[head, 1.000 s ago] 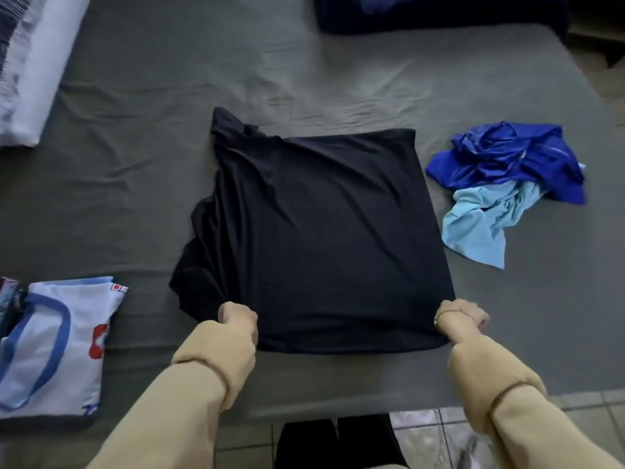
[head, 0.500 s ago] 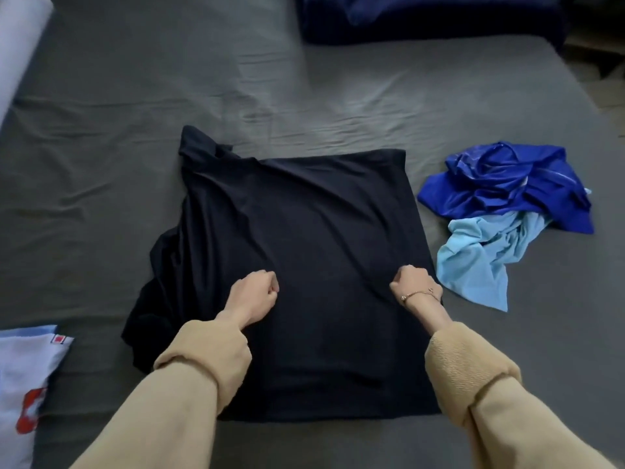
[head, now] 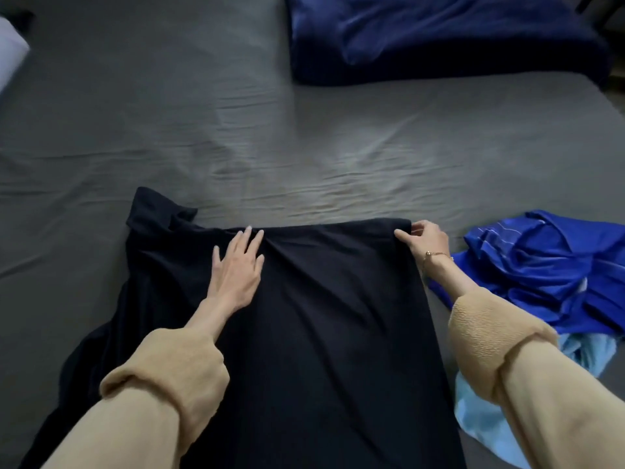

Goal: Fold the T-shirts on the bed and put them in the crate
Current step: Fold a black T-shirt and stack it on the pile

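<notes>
A black T-shirt [head: 331, 319] lies folded over on the grey bed [head: 236, 137], its far edge straight and a sleeve bunched at the far left corner. My left hand [head: 238, 265] lies flat on the shirt near its far edge, fingers straight and spread. My right hand [head: 424, 240] pinches the shirt's far right corner between thumb and fingers. To the right a royal blue T-shirt [head: 541, 265] lies crumpled, with a light blue T-shirt [head: 487, 411] partly under my right sleeve. No crate is in view.
A dark blue blanket or pillow [head: 439, 38] lies at the far side of the bed. A white pillow edge [head: 10, 59] shows at the far left. The bed's right edge runs along the frame's upper right.
Both hands carried the shirt's near hem away from me to its far edge, folding it in half. My left hand has let go and flattened. The view tilted forward.
</notes>
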A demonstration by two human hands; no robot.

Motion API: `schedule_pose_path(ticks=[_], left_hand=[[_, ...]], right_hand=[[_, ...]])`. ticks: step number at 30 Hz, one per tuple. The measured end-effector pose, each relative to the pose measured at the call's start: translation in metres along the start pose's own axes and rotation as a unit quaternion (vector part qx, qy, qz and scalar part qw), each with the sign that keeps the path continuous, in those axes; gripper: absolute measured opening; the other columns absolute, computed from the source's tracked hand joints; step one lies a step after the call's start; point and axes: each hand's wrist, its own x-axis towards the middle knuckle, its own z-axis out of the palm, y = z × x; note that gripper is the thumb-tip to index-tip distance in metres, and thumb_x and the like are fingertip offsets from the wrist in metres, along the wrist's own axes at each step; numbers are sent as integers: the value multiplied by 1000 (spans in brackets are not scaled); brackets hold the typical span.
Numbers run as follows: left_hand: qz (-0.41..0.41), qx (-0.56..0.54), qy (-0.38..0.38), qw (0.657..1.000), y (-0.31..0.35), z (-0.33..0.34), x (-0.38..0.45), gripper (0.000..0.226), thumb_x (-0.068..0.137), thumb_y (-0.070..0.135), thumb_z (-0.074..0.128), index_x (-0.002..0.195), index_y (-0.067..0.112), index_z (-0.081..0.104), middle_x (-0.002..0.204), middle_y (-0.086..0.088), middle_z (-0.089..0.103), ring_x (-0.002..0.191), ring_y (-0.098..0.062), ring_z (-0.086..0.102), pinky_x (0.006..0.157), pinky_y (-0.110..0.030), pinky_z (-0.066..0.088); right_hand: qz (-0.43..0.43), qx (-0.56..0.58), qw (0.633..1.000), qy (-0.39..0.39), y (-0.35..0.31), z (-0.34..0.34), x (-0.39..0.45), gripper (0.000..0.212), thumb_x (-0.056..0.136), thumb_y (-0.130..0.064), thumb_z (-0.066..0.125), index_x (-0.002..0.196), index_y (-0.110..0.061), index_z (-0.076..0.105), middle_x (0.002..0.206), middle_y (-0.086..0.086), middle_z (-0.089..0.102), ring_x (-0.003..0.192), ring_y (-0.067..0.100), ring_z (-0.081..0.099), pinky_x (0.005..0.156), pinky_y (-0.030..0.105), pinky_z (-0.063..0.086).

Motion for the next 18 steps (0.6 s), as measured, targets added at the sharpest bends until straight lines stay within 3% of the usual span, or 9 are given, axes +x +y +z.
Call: schedule_pose_path(ticks=[2, 4, 8, 11, 13, 15, 18], left_hand=[[14, 9, 63, 998, 3, 1, 11, 37, 102, 27, 34, 136, 19, 46, 149, -2, 33, 141, -15, 24, 114, -44, 14], [12, -7, 106, 994, 5, -1, 20, 28, 100, 26, 38, 115, 13, 57, 134, -3, 48, 129, -19, 39, 110, -43, 23], [2, 6, 56, 998, 8, -10, 44, 29, 96, 32, 48, 117, 12, 50, 119, -7, 52, 115, -25, 46, 96, -41, 35], [6, 16, 6, 1000, 12, -14, 56, 33, 94, 37, 51, 118, 14, 50, 115, -8, 51, 115, -26, 42, 93, -42, 36], [18, 27, -17, 999, 13, -12, 62, 28, 95, 32, 50, 115, 12, 50, 114, -11, 51, 114, -28, 41, 94, -43, 35], [31, 26, -32, 999, 14, -11, 68, 24, 97, 28, 46, 113, 10, 48, 115, -12, 52, 112, -29, 42, 95, -44, 35], [40, 16, -58, 997, 15, -9, 75, 27, 100, 30, 37, 114, 8, 45, 116, -12, 52, 114, -29, 43, 95, -48, 36]], right_hand=[[-15, 4, 1000, 1, -2, 5, 8, 26, 85, -22, 68, 101, -1, 65, 110, 17, 66, 109, 27, 58, 74, 23, 33], [-10, 42, 999, 33, -2, 8, 12, 31, 85, -24, 67, 107, -2, 64, 110, 14, 66, 108, 27, 58, 82, 27, 39], [-1, 105, 990, 88, -6, 12, 22, 25, 85, -24, 64, 104, -7, 61, 112, 14, 63, 109, 29, 55, 89, 32, 38], [-34, 95, 993, 61, -9, 18, 23, 26, 80, -23, 69, 97, -18, 49, 112, 8, 61, 107, 23, 54, 96, 40, 39], [-44, 70, 996, 33, -4, 21, 23, 32, 79, -21, 71, 105, -18, 53, 114, 5, 62, 110, 22, 53, 100, 42, 38], [-46, 86, 994, 48, 1, 20, 27, 30, 80, -16, 71, 108, -11, 61, 112, 7, 65, 109, 22, 56, 97, 29, 40], [-57, 97, 991, 70, 6, 16, 33, 20, 82, -10, 67, 101, -4, 68, 104, 13, 69, 102, 24, 62, 79, 16, 38]])
